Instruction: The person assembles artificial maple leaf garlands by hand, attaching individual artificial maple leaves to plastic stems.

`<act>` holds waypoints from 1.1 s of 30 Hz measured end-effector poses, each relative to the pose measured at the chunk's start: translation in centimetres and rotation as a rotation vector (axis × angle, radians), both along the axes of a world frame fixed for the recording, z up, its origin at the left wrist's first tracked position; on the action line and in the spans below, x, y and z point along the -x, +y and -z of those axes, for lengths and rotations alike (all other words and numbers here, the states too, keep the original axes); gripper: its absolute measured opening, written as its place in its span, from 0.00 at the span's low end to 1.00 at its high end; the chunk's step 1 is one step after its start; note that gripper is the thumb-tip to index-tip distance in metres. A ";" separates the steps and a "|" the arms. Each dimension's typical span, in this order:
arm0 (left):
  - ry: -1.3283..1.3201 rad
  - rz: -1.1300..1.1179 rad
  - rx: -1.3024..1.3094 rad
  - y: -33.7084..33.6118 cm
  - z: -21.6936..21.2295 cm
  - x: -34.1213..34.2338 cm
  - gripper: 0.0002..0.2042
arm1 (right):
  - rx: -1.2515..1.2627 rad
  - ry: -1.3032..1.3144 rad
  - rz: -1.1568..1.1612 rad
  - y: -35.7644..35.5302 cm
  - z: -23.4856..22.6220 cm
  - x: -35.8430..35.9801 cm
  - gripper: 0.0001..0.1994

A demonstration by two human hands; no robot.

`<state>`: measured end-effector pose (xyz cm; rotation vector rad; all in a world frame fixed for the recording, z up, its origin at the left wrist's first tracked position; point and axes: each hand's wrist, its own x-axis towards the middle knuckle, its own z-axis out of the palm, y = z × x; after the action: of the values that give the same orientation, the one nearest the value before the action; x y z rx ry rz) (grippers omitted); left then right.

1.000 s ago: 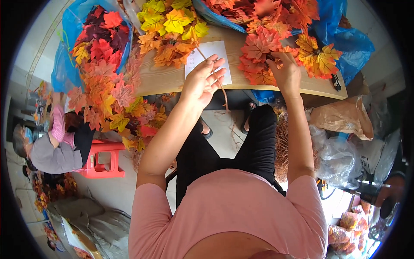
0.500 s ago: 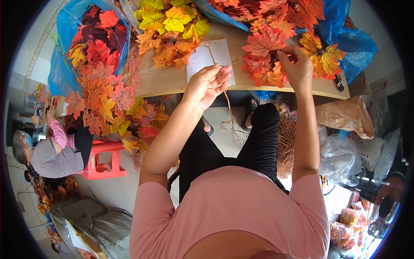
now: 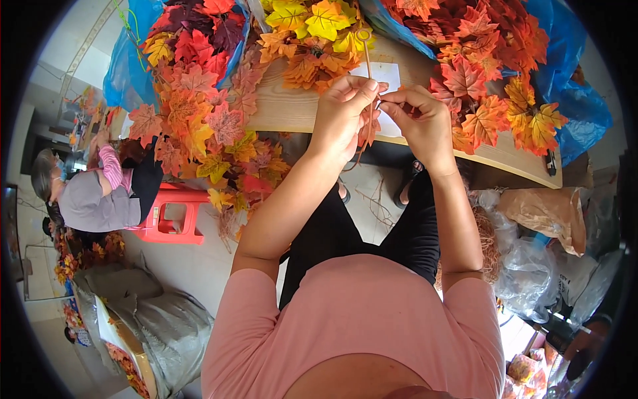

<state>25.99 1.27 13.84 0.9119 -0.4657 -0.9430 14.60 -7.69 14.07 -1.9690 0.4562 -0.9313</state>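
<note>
My left hand point(image 3: 345, 116) is closed around a thin brown artificial stem point(image 3: 366, 56), which stands upright with a small loop at its top end. My right hand point(image 3: 422, 126) meets it from the right, thumb and fingertips pinched together right beside the stem. Between the two hands hangs an orange artificial maple leaf point(image 3: 369, 130), partly hidden by the left fingers. The right fingertips appear to hold its short stalk against the brown stem; the exact contact is too small to make out. Behind the hands lies a white paper sheet point(image 3: 389, 74) on the wooden table point(image 3: 286, 103).
Heaps of red leaves point(image 3: 465, 76), yellow leaves point(image 3: 325, 20) and orange-pink leaves point(image 3: 193, 110) cover the table, some in blue plastic bags point(image 3: 585, 126). A black pen point(image 3: 551, 163) lies at the right edge. At left, a co-worker point(image 3: 100, 193) sits on a red stool point(image 3: 174, 216).
My right hand has left the red leaves and come left to the stem, and an orange leaf now hangs between my hands. The whole view has shifted, moving the table rightward in the picture.
</note>
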 end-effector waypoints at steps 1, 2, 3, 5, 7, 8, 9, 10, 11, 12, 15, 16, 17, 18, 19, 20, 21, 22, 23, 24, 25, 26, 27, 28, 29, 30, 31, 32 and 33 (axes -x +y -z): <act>0.000 0.000 0.000 0.1 -0.2 0.1 0.06 | -0.050 -0.026 -0.011 0.1 0.3 -0.3 0.06; -0.004 -0.029 0.004 0.1 -0.4 0.3 0.06 | -0.100 -0.052 -0.021 0.2 0.5 -0.4 0.05; -0.009 -0.062 0.003 0.1 -0.4 0.3 0.05 | -0.106 -0.053 -0.023 0.1 0.9 -0.6 0.05; -0.020 -0.084 -0.009 -0.1 -0.3 0.3 0.05 | -0.145 -0.082 -0.042 -0.1 1.5 -0.8 0.05; -0.031 -0.103 -0.019 -0.1 -0.2 0.3 0.06 | -0.185 -0.097 -0.045 0.0 1.8 -0.8 0.05; -0.052 -0.078 -0.022 -0.1 -0.1 0.3 0.05 | -0.220 -0.113 -0.049 0.1 1.8 -0.8 0.05; -0.074 -0.053 -0.026 0.1 0.0 0.3 0.04 | -0.222 -0.113 -0.049 0.2 1.8 -0.7 0.05; -0.075 -0.053 -0.028 0.0 0.2 0.3 0.04 | -0.220 -0.102 -0.047 0.2 1.8 -0.6 0.05; -0.129 -0.064 -0.001 -0.1 0.5 0.4 0.04 | -0.218 -0.091 -0.046 0.3 1.7 -0.6 0.05; -0.183 -0.073 0.025 -0.1 0.6 0.5 0.04 | -0.219 -0.091 -0.044 0.3 1.7 -0.5 0.05; -0.186 -0.092 0.010 -0.1 0.4 0.7 0.04 | -0.205 -0.090 -0.031 0.3 1.5 -0.3 0.05; -0.187 -0.094 0.009 -0.1 0.5 0.8 0.04 | -0.212 -0.085 -0.035 0.3 1.5 -0.2 0.05; -0.200 -0.088 0.004 -0.1 0.6 0.8 0.04 | -0.218 -0.080 -0.041 0.3 1.5 -0.2 0.05; -0.211 -0.080 -0.002 -0.1 0.6 0.7 0.04 | -0.219 -0.081 -0.042 0.2 1.5 -0.2 0.05; -0.212 -0.083 -0.002 -0.1 0.6 0.7 0.04 | -0.205 -0.072 -0.036 0.2 1.7 -0.3 0.05; -0.215 -0.097 0.005 0.0 0.5 0.7 0.04 | -0.191 -0.064 -0.031 0.2 1.7 -0.5 0.05; -0.218 -0.118 0.014 0.1 0.5 0.5 0.04 | -0.190 -0.065 -0.042 0.3 1.6 -0.7 0.05; -0.220 -0.131 0.015 0.3 0.6 0.4 0.04 | -0.282 -0.076 -0.067 0.7 1.3 -0.8 0.05; -0.234 -0.098 0.017 0.5 0.7 0.3 0.04 | -0.374 -0.085 -0.094 1.1 1.2 -0.9 0.05; -0.253 -0.073 0.020 0.6 0.8 0.2 0.04 | -0.395 -0.079 -0.077 1.1 1.3 -1.0 0.05; -0.219 -0.055 -0.008 0.6 0.9 0.4 0.05 | -0.414 -0.073 -0.062 0.9 1.4 -0.9 0.05; -0.208 -0.058 0.020 0.4 1.0 0.5 0.05 | -0.550 -0.042 -0.105 0.7 1.3 -0.6 0.05; -0.194 -0.056 0.044 0.4 1.2 0.6 0.06 | -0.581 -0.046 -0.138 0.9 1.1 -0.4 0.04; -0.179 -0.047 0.068 0.6 1.3 0.4 0.06 | -0.572 -0.085 -0.165 1.3 1.0 -0.6 0.04; -0.182 -0.061 0.075 1.1 1.4 0.1 0.06 | -0.562 -0.125 -0.189 1.6 0.8 -0.9 0.05; -0.167 -0.064 0.014 1.4 1.2 0.1 0.06 | -0.508 -0.147 -0.176 1.7 1.0 -1.2 0.05; -0.154 -0.064 -0.044 1.6 1.1 0.0 0.06 | -0.451 -0.169 -0.160 1.7 1.5 -1.7 0.05; -0.155 -0.147 -0.040 1.8 0.9 0.3 0.07 | -0.346 -0.093 -0.130 1.6 1.7 -1.9 0.04; -0.166 -0.169 -0.020 2.2 1.2 0.1 0.07 | -0.201 -0.043 -0.092 1.8 1.6 -2.3 0.04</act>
<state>25.90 3.48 12.63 1.0356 -0.5126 -0.7227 16.90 -5.93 12.43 -1.7697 0.4151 -0.8345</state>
